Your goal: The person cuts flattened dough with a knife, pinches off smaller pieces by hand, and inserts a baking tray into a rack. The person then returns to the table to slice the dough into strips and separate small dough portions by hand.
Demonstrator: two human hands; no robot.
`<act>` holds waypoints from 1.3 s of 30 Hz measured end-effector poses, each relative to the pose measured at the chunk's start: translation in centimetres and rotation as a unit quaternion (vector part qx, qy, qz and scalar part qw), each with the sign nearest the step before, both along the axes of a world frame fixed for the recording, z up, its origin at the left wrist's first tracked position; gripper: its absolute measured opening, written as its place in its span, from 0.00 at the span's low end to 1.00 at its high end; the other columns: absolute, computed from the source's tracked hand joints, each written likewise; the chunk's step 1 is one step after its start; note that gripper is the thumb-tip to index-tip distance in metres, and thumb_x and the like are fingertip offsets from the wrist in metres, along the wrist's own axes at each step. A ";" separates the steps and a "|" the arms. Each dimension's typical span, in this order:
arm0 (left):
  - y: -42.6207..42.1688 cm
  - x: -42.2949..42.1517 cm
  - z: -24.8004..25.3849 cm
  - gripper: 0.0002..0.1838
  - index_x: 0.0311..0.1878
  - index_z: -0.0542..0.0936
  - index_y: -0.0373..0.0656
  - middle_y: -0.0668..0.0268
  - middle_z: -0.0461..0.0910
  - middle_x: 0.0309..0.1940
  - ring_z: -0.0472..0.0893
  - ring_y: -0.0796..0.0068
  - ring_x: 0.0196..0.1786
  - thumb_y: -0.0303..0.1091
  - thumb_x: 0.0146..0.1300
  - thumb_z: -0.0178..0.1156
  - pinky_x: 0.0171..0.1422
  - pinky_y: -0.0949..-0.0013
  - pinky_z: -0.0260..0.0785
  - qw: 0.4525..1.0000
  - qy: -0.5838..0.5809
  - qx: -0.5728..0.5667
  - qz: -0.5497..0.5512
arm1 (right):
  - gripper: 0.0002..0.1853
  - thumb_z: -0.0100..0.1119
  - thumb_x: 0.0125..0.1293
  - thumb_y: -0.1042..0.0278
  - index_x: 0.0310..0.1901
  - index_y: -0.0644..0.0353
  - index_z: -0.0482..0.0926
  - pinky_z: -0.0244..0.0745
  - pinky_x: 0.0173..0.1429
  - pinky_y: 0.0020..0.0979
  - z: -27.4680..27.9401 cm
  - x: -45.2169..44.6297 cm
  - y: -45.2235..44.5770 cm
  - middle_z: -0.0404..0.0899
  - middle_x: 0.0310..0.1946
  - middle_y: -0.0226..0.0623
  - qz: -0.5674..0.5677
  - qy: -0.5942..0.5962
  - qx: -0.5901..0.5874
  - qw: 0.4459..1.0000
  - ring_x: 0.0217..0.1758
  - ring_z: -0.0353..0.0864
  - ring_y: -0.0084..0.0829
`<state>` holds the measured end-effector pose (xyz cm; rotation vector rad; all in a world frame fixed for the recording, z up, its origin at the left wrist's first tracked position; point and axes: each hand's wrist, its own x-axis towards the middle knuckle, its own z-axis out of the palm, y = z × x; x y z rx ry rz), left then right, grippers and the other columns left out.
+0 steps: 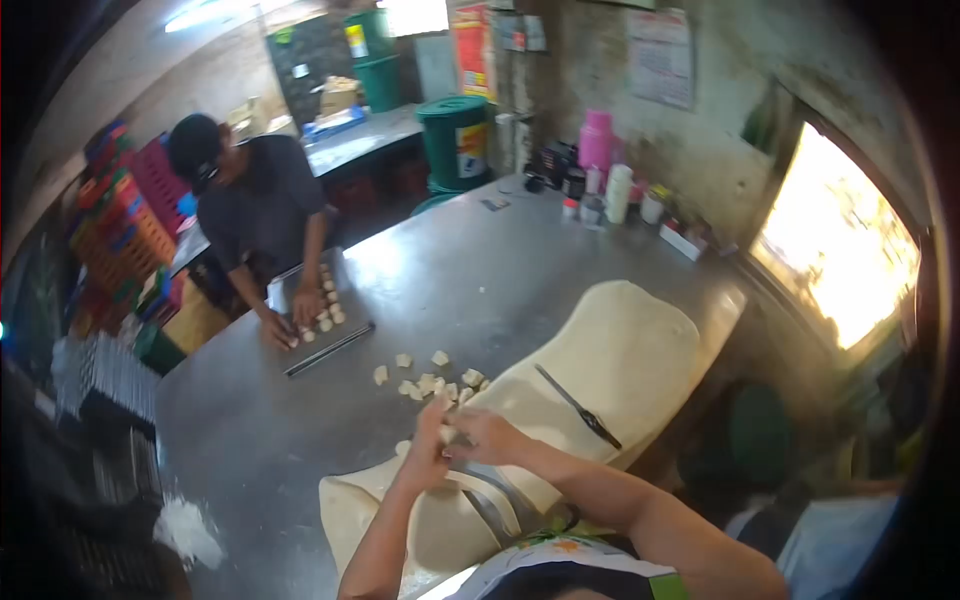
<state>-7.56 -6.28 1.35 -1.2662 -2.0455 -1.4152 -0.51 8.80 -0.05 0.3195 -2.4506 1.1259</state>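
Observation:
My left hand (430, 448) and my right hand (492, 440) meet over the near part of the table, both closed on a small piece of dough (448, 434). Fingers cover much of that piece. Just beyond them lies a loose group of cut dough pieces (427, 383). A large dough sheet (625, 350) stretches from under my forearms to the far right. On it rests a knife (582, 408) with a dark handle. Nearer my body, a cut dough strip (492, 495) lies beside another folded part of the dough.
Across the steel table (440, 260), a co-worker (265, 190) sets dough balls (333, 308) in rows on a tray (290, 290). A metal bar (330, 350) lies along it. Flour (188, 532) is heaped at the left edge; bottles and jars (618, 192) stand at the back right.

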 end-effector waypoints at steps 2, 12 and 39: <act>-1.2 -0.5 -0.2 0.21 0.54 0.80 0.40 0.59 0.85 0.38 0.86 0.61 0.41 0.19 0.55 0.57 0.48 0.65 0.75 0.994 -0.101 -0.032 -0.029 | 0.21 0.67 0.59 0.54 0.48 0.60 0.79 0.76 0.48 0.45 1.9 0.1 -0.9 0.81 0.42 0.47 0.019 0.009 -0.016 1.000 0.46 0.81 0.49; -1.6 4.0 -0.7 0.15 0.48 0.84 0.43 0.60 0.85 0.36 0.85 0.62 0.39 0.22 0.57 0.61 0.48 0.63 0.76 0.959 -0.200 -0.124 -0.159 | 0.15 0.64 0.60 0.54 0.44 0.54 0.81 0.76 0.47 0.46 -3.8 -1.8 2.6 0.82 0.34 0.45 -0.122 -0.228 0.140 0.956 0.42 0.83 0.46; -4.7 -13.1 -9.4 0.33 0.53 0.73 0.37 0.52 0.78 0.48 0.79 0.54 0.52 0.34 0.44 0.77 0.56 0.57 0.73 0.870 -0.387 -0.283 0.117 | 0.40 0.74 0.49 0.57 0.64 0.60 0.69 0.76 0.53 0.43 -6.4 -7.9 7.2 0.74 0.54 0.47 -0.124 -0.154 0.116 0.973 0.56 0.77 0.51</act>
